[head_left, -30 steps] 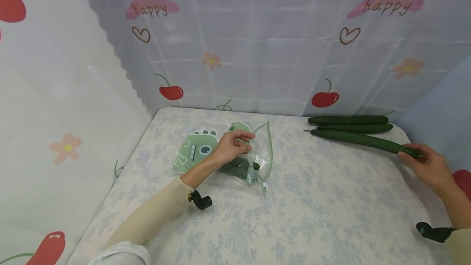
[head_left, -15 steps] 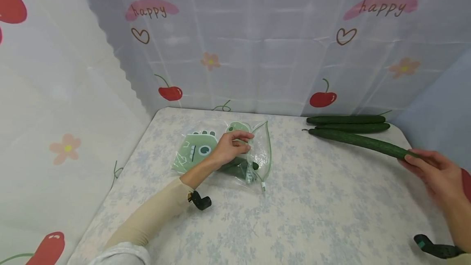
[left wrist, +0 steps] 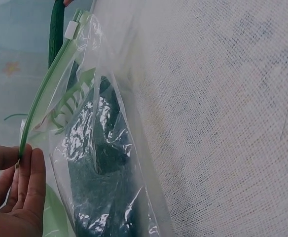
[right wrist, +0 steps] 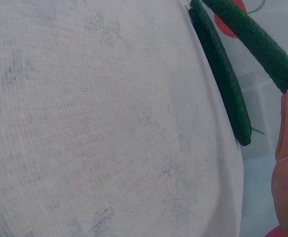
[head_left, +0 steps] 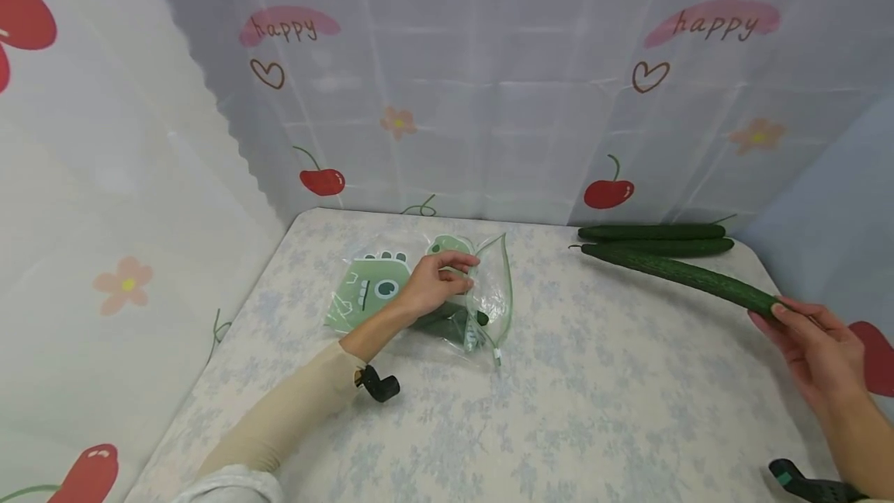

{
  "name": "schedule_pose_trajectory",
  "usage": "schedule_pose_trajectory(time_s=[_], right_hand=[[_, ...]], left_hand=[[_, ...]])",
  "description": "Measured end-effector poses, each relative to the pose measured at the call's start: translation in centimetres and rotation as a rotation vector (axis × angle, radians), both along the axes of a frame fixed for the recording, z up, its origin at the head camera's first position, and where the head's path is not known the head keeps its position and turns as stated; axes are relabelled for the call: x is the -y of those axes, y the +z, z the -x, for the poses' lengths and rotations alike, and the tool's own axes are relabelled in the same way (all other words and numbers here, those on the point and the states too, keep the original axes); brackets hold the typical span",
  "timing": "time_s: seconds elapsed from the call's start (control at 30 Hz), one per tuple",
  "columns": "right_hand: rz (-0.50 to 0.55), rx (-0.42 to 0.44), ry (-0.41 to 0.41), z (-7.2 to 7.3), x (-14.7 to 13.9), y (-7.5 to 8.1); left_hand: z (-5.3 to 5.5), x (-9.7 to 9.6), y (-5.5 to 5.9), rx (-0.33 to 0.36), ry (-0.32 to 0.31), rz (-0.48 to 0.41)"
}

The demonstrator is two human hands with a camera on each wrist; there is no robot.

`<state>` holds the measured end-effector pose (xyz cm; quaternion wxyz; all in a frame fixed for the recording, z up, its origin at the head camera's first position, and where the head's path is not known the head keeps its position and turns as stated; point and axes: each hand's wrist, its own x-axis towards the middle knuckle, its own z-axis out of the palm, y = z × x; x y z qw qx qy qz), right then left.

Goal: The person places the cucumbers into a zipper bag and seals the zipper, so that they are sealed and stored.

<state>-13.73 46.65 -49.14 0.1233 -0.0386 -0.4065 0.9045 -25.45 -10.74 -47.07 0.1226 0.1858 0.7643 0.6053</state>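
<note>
My left hand [head_left: 436, 283] pinches the green-edged opening of a clear zip bag [left wrist: 102, 44] between thumb and fingers. Printed on the bag is a green cartoon monster. Inside it lie dark green cucumbers [left wrist: 104, 158], seen through the plastic; how many is hard to tell. At the right, my right hand [head_left: 813, 348] grips the near end of a long cucumber [head_left: 687, 274]. That cucumber slants up to the left, its thin stem end pointing toward the bag. Part of the right hand lies outside the right wrist view.
Two more cucumbers [head_left: 656, 247] lie side by side at the table's back right edge, behind the held one. A patterned cloth covers the table [head_left: 594, 410]. Printed curtains [head_left: 489, 115] hang behind it and at both sides.
My right hand has turned and shifted its hold on the cucumber's near end, drawing that end slightly lower and toward me. My left hand stays at the bag's opening.
</note>
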Motion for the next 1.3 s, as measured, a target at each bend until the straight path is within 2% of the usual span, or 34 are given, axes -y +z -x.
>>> schedule_pose_trajectory(time_s=[0.13,0.47,0.77,1.17,1.3], right_hand=[[0.027,-0.029,0.018,0.0,0.5,0.2],[0.053,-0.091,0.136,-0.1,2.4,0.3],[0.083,-0.16,0.297,0.0,3.7,0.3],[0.045,-0.123,0.378,1.5,6.7,0.5],[-0.034,-0.108,0.389,1.9,8.0,0.3]], left_hand=[[0.0,0.0,0.0,-0.001,0.007,0.003],[0.0,0.1,0.1,-0.003,0.014,0.016],[0.1,0.0,0.0,-0.01,0.009,0.017],[0.1,-0.1,0.1,-0.023,0.014,0.03],[0.1,-0.2,0.2,-0.025,0.01,0.033]])
